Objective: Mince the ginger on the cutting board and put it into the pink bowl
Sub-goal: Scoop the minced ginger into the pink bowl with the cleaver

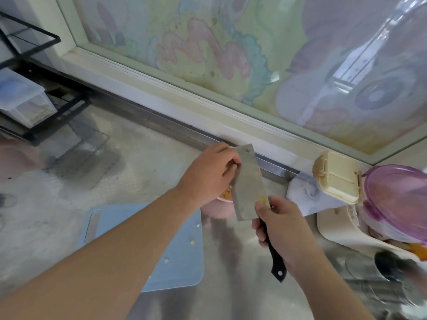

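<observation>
The right hand [280, 224] grips the black handle of the cleaver [248, 184], fingers wrapped round it, and holds the blade flat-side up and tilted over the pink bowl [218, 210]. The left hand [211, 173] has its fingers curled against the far end of the blade, at about 11 o'clock from the bowl, apparently wiping minced ginger [263, 199] off the steel. A small yellow clump clings to the blade just beside the right thumb; some tan-coloured ginger seems to sit already in the bowl under the left wrist, though most of the bowl is hidden.

To finish this step well, the person should probably keep the blade's edge turned away from the wiping fingers, sweep along the flat from the spine side, and hold the blade low over the bowl so nothing scatters. The clump near the thumb calls for a second pass.

The blue cutting board [129, 229] lies at 8 o'clock from the bowl, touching or just beside it, with a few yellow flecks left on it. Everything rests on a shiny metal counter [143, 162]. At 12 o'clock runs a pale window frame [184, 105] with a stained cartoon film on the glass; a black wire rack [46, 105] stands at 10 o'clock, and a cream lidded box [335, 176] and a purple lid [397, 199] sit at 3 o'clock.
</observation>
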The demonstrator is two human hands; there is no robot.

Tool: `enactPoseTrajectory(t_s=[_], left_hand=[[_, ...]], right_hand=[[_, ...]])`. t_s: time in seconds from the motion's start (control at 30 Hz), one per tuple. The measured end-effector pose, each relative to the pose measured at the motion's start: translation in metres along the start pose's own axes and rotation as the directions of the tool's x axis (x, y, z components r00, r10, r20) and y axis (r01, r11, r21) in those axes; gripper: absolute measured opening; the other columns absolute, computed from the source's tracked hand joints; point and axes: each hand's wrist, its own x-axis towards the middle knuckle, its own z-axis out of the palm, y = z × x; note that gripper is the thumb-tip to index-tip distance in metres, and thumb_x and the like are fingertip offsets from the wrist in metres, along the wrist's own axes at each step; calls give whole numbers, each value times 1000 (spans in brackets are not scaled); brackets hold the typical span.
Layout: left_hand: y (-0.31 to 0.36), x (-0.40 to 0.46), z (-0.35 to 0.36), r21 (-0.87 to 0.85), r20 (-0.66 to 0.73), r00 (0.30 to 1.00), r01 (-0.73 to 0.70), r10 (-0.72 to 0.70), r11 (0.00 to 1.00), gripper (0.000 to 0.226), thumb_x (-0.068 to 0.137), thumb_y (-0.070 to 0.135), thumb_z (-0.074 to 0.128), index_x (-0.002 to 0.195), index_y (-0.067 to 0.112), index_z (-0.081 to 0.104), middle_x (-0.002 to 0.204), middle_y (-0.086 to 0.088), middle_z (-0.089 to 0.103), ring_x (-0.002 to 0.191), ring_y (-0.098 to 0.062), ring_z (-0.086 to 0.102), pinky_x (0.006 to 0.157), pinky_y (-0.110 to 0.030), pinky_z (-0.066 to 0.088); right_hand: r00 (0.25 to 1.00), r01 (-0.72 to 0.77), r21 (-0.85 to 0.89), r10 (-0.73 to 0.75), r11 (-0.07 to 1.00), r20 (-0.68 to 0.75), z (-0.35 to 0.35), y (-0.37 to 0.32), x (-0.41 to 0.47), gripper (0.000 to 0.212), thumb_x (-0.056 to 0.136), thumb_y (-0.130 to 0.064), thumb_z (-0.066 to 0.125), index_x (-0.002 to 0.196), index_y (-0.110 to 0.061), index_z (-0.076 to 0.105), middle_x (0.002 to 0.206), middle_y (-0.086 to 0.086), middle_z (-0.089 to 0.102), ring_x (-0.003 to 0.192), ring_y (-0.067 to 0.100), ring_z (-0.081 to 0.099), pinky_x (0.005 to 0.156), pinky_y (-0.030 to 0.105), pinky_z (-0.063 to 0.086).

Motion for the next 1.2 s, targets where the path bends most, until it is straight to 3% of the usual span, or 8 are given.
enactPoseTrajectory(t_s=[0.17, 0.3, 0.5, 0.73, 0.87, 1.0, 1.1, 1.2], left_hand=[[-16, -12, 19, 177, 102, 958, 249, -270, 952, 14, 100, 28, 59, 105, 25, 72, 107, 4, 70, 99, -23, 66, 83, -41, 58], [-19, -17, 18, 148, 39, 983, 173, -181, 974, 19, 104, 26, 52, 100, 21, 70, 103, 4, 66, 96, -22, 60, 80, -41, 54], [-15, -16, 16, 46, 42, 995, 84, -86, 995, 21, 97, 18, 63, 117, 25, 64, 138, 14, 55, 121, -12, 53, 94, -30, 50], [-30, -24, 13, 189, 102, 992, 48, -68, 981, 16, 96, 11, 55, 104, 18, 67, 108, 2, 65, 105, -26, 57, 80, -39, 52], [-14, -22, 11, 85, 78, 993, -93, 86, 992, 26, 93, 9, 59, 113, 24, 68, 119, 12, 65, 115, -12, 52, 83, -17, 40], [-12, -28, 20, 166, 228, 959, -210, 169, 964, 29, 90, 12, 58, 113, 25, 71, 120, 12, 67, 113, -13, 57, 81, -21, 43], [-23, -34, 16, 245, 189, 976, -150, 105, 958, 25, 88, 9, 64, 108, 21, 74, 113, 5, 72, 107, -23, 63, 90, -36, 52], [-25, -37, 5, 108, 65, 997, 27, -34, 994, 16, 96, 14, 62, 104, 25, 71, 104, 8, 70, 101, -19, 62, 87, -36, 53]], right_hand=[[985, -12, -431, -63, 902, -160, -17, 9, 29, 23, 96, -31, 48, 81, -16, 56, 75, 8, 70, 66, 33, 65, 59, 45, 56], [982, -16, -539, -89, 842, -168, -17, 11, 27, 21, 97, -26, 44, 80, -14, 51, 79, 6, 67, 70, 29, 61, 57, 36, 48], [985, 54, -532, -131, 845, -109, -2, 5, 22, 20, 93, -24, 44, 78, -13, 50, 75, 6, 67, 69, 30, 60, 60, 42, 54], [977, 44, -519, -145, 854, -155, 1, 0, 29, 20, 96, -25, 47, 80, -14, 52, 74, 6, 68, 71, 31, 64, 60, 42, 56], [978, 22, -471, -118, 882, -174, 0, 1, 36, 22, 93, -27, 47, 75, -15, 50, 73, 9, 69, 68, 33, 64, 56, 36, 51], [970, 40, -466, -147, 884, -196, -2, -2, 42, 23, 94, -27, 47, 75, -15, 53, 72, 7, 69, 74, 34, 65, 60, 41, 54], [966, 32, -437, -140, 899, -217, -5, -1, 45, 20, 94, -27, 47, 80, -16, 58, 73, 8, 70, 70, 33, 68, 61, 47, 58], [974, 54, -326, -122, 944, -192, -3, -2, 41, 22, 95, -31, 50, 85, -16, 62, 69, 10, 70, 60, 34, 64, 57, 47, 57]])
